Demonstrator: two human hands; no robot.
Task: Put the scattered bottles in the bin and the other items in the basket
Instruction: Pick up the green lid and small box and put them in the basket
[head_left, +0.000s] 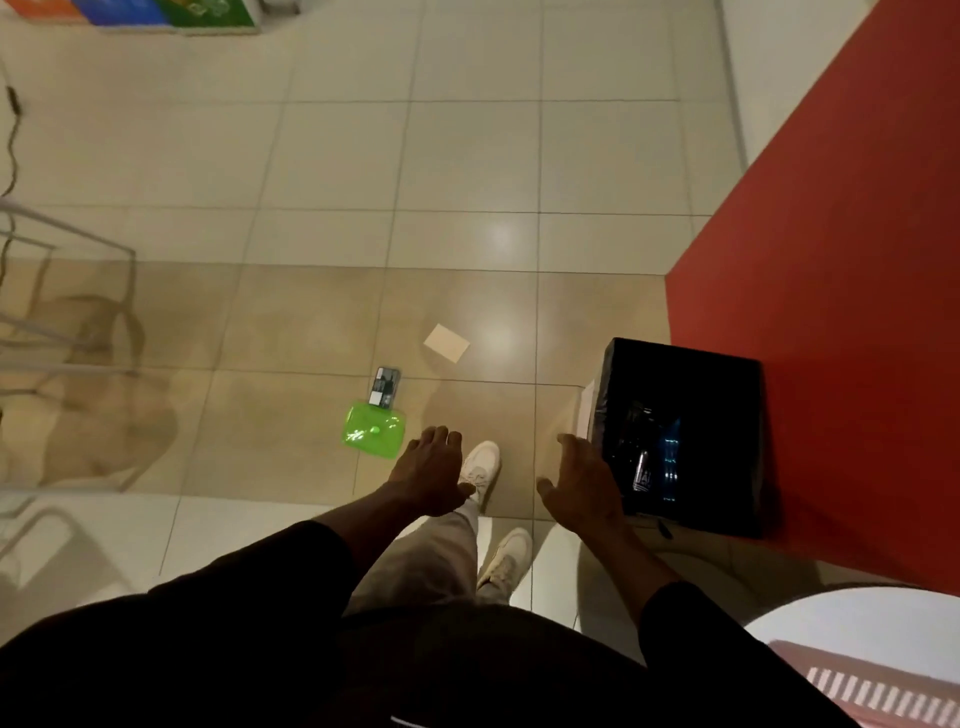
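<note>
A bin (727, 374) lined with a black bag stands on the floor at the right, with a bottle (643, 470) lying inside it. My right hand (584, 480) hovers open at the bin's left rim, holding nothing. My left hand (431, 467) hangs open above the floor, just right of a green plastic lid-like box (371, 431). A small dark packet (384, 387) lies right behind the green box. A beige card (447, 343) lies further out on the tiles. A pink slatted basket (883, 686) sits on a white round table at the bottom right.
A red wall (831, 234) runs along the right behind the bin. White metal chair frames (67, 322) stand at the left. Coloured bins (156, 13) are at the far top left. My white shoes (480, 467) stand between the green box and the bin.
</note>
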